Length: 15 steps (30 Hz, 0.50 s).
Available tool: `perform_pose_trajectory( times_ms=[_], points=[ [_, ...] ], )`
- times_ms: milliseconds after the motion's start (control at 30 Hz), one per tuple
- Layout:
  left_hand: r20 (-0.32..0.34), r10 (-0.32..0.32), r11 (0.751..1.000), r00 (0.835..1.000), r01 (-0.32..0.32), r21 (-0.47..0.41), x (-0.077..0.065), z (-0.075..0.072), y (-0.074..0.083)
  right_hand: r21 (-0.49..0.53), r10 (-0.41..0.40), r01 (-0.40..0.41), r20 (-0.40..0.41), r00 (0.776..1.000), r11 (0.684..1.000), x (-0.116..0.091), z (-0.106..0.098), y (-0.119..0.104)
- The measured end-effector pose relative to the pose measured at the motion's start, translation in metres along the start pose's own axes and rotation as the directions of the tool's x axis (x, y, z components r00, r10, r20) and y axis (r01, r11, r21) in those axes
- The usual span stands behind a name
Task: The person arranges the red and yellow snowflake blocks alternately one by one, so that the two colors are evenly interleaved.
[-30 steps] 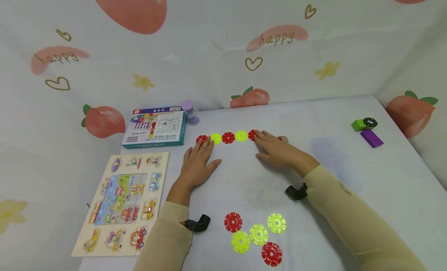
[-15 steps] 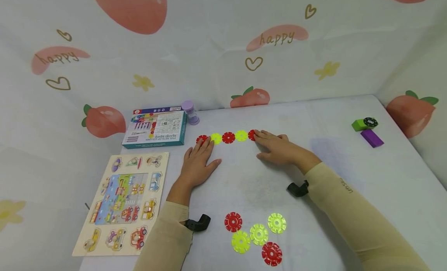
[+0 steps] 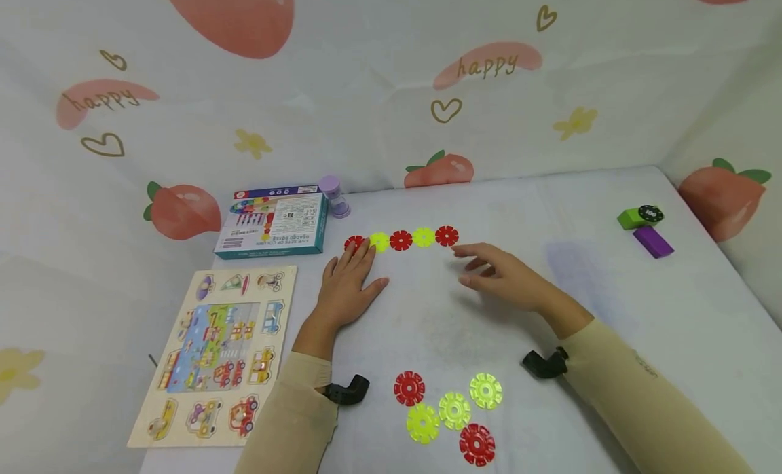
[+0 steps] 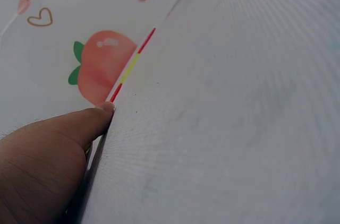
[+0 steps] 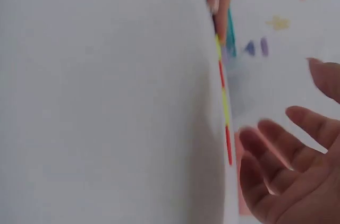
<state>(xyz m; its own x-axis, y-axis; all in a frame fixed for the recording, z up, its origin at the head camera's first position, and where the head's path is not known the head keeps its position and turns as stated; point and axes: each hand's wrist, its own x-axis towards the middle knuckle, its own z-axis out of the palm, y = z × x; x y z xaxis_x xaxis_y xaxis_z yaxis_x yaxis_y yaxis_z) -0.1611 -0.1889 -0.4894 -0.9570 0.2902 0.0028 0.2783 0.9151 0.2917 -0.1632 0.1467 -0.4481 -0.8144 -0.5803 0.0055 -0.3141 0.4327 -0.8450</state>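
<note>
Resting flat, your left hand lies with its fingertips on the red disc at the left end of the row; fingers straight, thumb spread off to the right. Your right hand hangs just beside the opposite end, fingers apart and loosely bent; the right wrist view shows them spread, clear of the discs.

Containers: the box lies at the back left, printed face up; contents hidden. The hourglass stands upright behind its right corner; what it holds is too small to read. The puzzle board lies in front of the box, carrying vehicle pictures around a street scene.

Orientation: the row of discs lies flat toward the back of the table. Its long axis runs left to right, nearly parallel to the back edge, right end set slightly farther from you. Order from your left: red, yellow, red, yellow, red, edge to edge; whether they interlock, you cannot tell from here.

Near you lie five more discs, two red and three yellow, in a loose cluster. Far right, a green block sits beside a purple block.
</note>
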Motion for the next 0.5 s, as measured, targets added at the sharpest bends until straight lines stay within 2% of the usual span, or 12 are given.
perform_pose_trajectory(
  times_ms=[133, 267, 400, 500],
  points=[
    [-0.002, 0.002, 1.0, 1.0, -0.002, -0.003, 0.001, 0.0, 0.0, 0.135, -0.054, 0.044, 0.071, 0.996, 0.99, -0.039, 0.014, 0.001],
    [0.003, -0.005, 1.0, 1.0, 0.005, 0.006, 0.001, -0.001, -0.001, 0.166, -0.079, 0.054, 0.148, 0.986, 0.985, -0.073, 0.028, 0.005],
    [0.005, -0.012, 1.0, 1.0, 0.012, 0.006, 0.0, -0.001, -0.001, 0.039, -0.105, 0.098, 0.228, 0.968, 0.994, -0.092, 0.037, 0.004],
    [0.004, -0.009, 1.0, 1.0, 0.009, -0.001, -0.001, -0.001, -0.001, -0.103, -0.121, 0.154, 0.274, 0.954, 0.983, -0.099, 0.04, 0.002]
  ],
)
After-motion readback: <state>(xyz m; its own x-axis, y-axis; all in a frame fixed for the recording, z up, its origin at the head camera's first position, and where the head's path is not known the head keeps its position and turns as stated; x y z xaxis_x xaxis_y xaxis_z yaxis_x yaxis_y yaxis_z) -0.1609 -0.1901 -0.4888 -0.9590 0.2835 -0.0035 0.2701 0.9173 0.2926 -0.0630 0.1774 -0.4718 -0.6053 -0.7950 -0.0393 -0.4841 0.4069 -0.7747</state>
